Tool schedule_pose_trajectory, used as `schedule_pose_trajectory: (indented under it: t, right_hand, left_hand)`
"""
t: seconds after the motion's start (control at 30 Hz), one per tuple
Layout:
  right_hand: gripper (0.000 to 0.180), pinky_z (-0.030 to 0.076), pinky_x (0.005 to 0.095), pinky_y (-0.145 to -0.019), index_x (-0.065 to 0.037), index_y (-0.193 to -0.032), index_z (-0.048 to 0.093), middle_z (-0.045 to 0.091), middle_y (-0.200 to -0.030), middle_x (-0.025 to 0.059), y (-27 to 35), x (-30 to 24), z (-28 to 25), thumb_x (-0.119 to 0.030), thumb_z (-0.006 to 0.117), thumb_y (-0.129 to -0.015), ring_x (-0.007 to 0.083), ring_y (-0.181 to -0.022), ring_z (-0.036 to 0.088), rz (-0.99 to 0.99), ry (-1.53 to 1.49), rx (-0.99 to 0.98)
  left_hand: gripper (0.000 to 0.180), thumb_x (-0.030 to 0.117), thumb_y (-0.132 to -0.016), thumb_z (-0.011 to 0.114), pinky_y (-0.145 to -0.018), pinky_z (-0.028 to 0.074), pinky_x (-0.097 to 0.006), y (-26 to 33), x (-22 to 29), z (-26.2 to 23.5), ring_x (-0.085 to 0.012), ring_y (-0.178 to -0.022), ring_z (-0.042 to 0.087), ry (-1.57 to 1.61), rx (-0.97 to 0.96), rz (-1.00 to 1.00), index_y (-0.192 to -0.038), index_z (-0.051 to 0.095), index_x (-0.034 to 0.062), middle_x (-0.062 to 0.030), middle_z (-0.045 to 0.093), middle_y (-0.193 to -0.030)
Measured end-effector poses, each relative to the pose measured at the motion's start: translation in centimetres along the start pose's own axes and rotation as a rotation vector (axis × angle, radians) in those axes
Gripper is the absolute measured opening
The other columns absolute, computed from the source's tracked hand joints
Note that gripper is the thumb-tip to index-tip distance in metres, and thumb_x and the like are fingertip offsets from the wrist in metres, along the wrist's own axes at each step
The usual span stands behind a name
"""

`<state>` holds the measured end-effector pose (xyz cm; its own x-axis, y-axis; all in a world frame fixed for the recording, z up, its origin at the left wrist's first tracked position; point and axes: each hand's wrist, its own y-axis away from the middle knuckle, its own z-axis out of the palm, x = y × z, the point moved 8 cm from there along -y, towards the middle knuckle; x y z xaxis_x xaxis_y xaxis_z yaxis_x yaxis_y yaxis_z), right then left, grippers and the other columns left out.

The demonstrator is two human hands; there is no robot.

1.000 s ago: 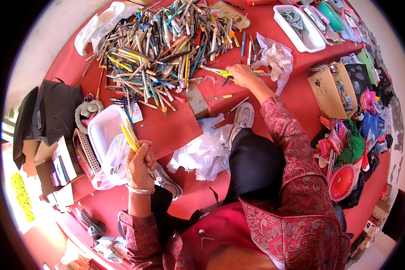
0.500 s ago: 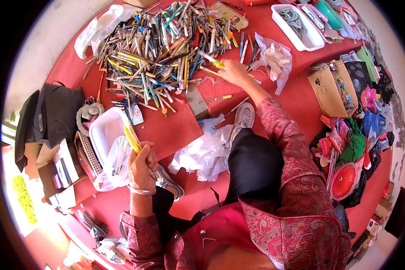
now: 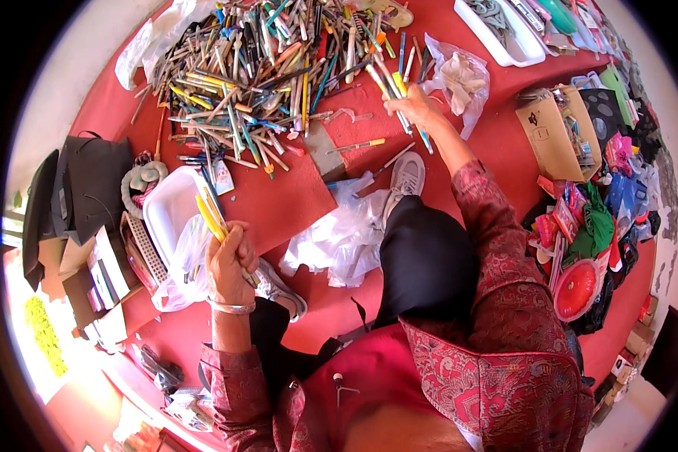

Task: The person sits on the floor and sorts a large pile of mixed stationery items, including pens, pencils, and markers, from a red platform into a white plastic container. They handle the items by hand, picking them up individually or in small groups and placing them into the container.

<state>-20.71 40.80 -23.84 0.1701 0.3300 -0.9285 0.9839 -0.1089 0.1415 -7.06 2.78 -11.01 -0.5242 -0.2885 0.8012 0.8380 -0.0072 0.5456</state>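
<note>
A big heap of mixed pens and pencils lies on the red floor ahead of me. My left hand is closed round a small bunch of pens, yellow and dark ones, that point up and away. It is beside a white plastic tray with a clear plastic bag over its near side. At the heap's right edge, my right hand grips several pens, pale, yellow and blue. A lone pen with a yellow end lies on the floor below the heap.
Crumpled white plastic bags lie between my shoes. To the right stand a cardboard box of small items, a red round dish and piled packets. A white tray sits at far right; a black bag stands at left.
My right hand has moved slightly right and now holds more pens than the one or two seen before. My left hand keeps its bunch. The whole view has shifted slightly.
</note>
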Motion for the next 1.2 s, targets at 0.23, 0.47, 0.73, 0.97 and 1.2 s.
schedule_pose_trajectory:
  t: [0.23,0.47,0.73,0.97,1.2]
  right_hand:
    - [0.023,0.046,0.0374,-0.056,-0.001,-0.074,0.06,0.061,-0.068,0.0164,4.5,-2.4,8.6,-0.02,0.064,-0.062,0.0278,-0.06,0.06,-0.138,0.487,-0.145]
    - [0.013,0.048,0.0419,-0.06,-0.003,-0.072,0.059,0.06,-0.07,0.0178,4.2,-2.7,12.2,-0.013,0.052,-0.067,0.033,-0.068,0.06,-0.275,0.868,-0.263]
    - [0.017,0.043,0.022,-0.045,-0.004,-0.083,0.059,0.061,-0.07,0.0063,2.4,-11.4,8.6,-0.012,0.064,-0.07,0.0116,-0.055,0.057,0.089,-0.456,-0.43]
    - [0.026,0.047,0.0208,-0.041,0.002,-0.099,0.05,0.057,-0.07,0.0071,11.0,-29.0,14.8,-0.012,0.056,-0.077,0.0114,-0.051,0.055,0.141,-0.847,-0.629]
    - [0.009,0.045,0.0232,-0.041,-0.003,-0.08,0.056,0.057,-0.062,0.005,17.8,-31.3,21.5,-0.009,0.056,-0.073,0.0115,-0.048,0.054,-0.004,-0.366,-0.572]
  left_hand:
    - [0.011,0.013,-0.084,0.049,-0.037,0.024,-0.017,0.1,0.3,-0.1,-0.0037,-0.043,0.03,0.007,0.024,-0.004,-0.085,0.05,0.0018,0.0034,0.035,-0.054]
    - [0.011,0.012,-0.085,0.048,-0.036,0.023,-0.017,0.8,0.8,-0.9,-0.0038,-0.043,0.03,0.03,0.031,0.024,-0.085,0.049,0.0014,0.0034,0.035,-0.054]
    - [0.012,0.011,-0.085,0.047,-0.049,0.04,-0.022,0.8,1.7,-0.2,-0.0113,-0.056,0.047,0.278,-0.221,0.017,-0.091,0.05,0.0016,-0.0035,0.049,-0.066]
    - [0.041,0.006,-0.081,0.043,-0.09,0.041,-0.039,1.0,3.2,1.4,-0.0257,-0.105,0.05,0.604,-0.418,0.041,-0.122,0.037,0.0018,-0.0165,0.05,-0.114]
    - [0.027,0.03,-0.088,0.043,-0.072,0.049,-0.042,3.6,4.6,2.0,-0.0253,-0.08,0.058,0.895,-0.751,0.076,-0.1,0.05,0.0075,-0.0089,0.058,-0.09]
